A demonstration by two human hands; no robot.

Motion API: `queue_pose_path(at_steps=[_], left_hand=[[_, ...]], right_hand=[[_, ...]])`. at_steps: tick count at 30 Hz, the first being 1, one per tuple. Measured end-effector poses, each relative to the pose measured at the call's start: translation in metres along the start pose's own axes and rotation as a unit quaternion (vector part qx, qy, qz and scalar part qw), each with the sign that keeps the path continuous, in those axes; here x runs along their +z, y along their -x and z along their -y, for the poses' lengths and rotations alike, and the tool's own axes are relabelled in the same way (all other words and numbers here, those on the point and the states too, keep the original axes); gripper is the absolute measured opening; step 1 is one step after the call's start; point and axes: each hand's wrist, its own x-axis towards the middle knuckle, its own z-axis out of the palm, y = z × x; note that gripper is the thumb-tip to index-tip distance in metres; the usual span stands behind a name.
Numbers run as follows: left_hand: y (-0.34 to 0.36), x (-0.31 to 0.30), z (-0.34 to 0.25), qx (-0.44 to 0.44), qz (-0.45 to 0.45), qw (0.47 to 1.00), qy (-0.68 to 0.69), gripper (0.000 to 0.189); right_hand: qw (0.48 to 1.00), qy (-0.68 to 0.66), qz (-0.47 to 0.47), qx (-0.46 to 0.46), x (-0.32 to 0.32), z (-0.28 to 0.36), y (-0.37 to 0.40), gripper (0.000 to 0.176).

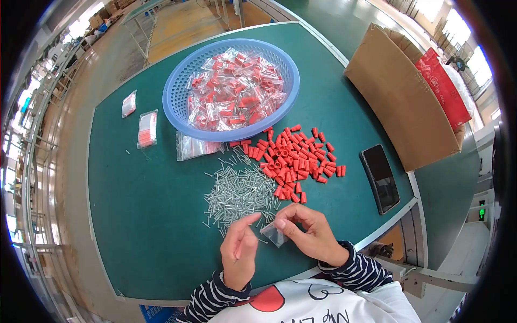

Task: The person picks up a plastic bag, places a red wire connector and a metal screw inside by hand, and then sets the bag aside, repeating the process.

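Pinched between the thumb and fingers of my right hand (309,231) is a small clear plastic bag (275,235), hanging just in front of the screws. My left hand (239,250) is beside the bag, its index finger reaching toward it and the other fingers curled in. A thin grey sliver shows at the left palm; what the fingers hold is mostly hidden. Beyond both hands lies a loose pile of silver screws (239,191). Touching that pile on its far right is a heap of red tapered caps (296,156).
A blue perforated basket (293,91) full of bagged red pieces stands at the back. Flat packs of bags (146,129) lie left of it, with another plastic pack (196,148) at its near rim. A black phone (379,177) and a cardboard box (404,102) are on the right.
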Motion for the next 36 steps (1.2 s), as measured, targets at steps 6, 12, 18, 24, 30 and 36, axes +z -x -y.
queue_pose_path(at_steps=[6, 12, 18, 24, 30, 36], left_hand=[[0.002, -0.008, -0.004, -0.124, 0.022, 0.988, 0.089, 0.047], [-0.001, 0.006, -0.013, -0.14, -0.045, 0.985, 0.093, 0.034], [0.001, -0.004, -0.012, -0.072, 0.017, 0.995, -0.07, 0.02], [-0.001, 0.003, -0.02, -0.109, -0.03, 0.993, -0.021, 0.014], [0.0, -0.008, -0.009, -0.051, -0.009, 0.996, -0.075, 0.011], [0.0, -0.009, -0.007, 0.047, -0.027, 0.987, -0.153, 0.016]], right_hand=[[1.0, -0.005, -0.009, 0.003, 0.0, -0.003, 0.002, 0.016], [1.0, -0.005, -0.015, 0.004, 0.0, -0.002, 0.003, 0.017], [0.996, 0.067, 0.015, -0.065, 0.001, 0.002, 0.002, 0.017], [0.993, 0.082, 0.052, -0.074, -0.001, 0.004, 0.002, 0.018], [0.99, 0.111, 0.048, -0.077, -0.002, 0.009, 0.003, 0.016], [0.976, 0.145, -0.047, -0.157, 0.002, 0.011, 0.003, 0.011]])
